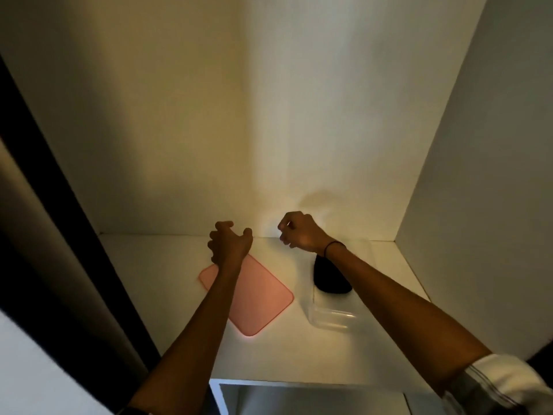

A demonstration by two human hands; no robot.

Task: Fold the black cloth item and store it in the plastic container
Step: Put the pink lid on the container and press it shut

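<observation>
A black cloth item [330, 278] lies bunched inside a clear plastic container [333, 317] on the white shelf, right of centre; my right forearm hides part of it. The container's front rim shows faintly. A pink lid [257, 298] lies flat to the left of the container. My left hand [229, 242] hovers above the lid's far corner, fingers curled loosely and apart, holding nothing. Raised near the back wall, my right hand [299, 232] has its fingers curled in, and nothing is visible in it.
The white shelf [167, 265] is boxed in by a back wall and a right side wall [478, 175]. A dark door edge [45, 205] runs along the left. Below the shelf's front edge a lower white compartment [299, 396] opens.
</observation>
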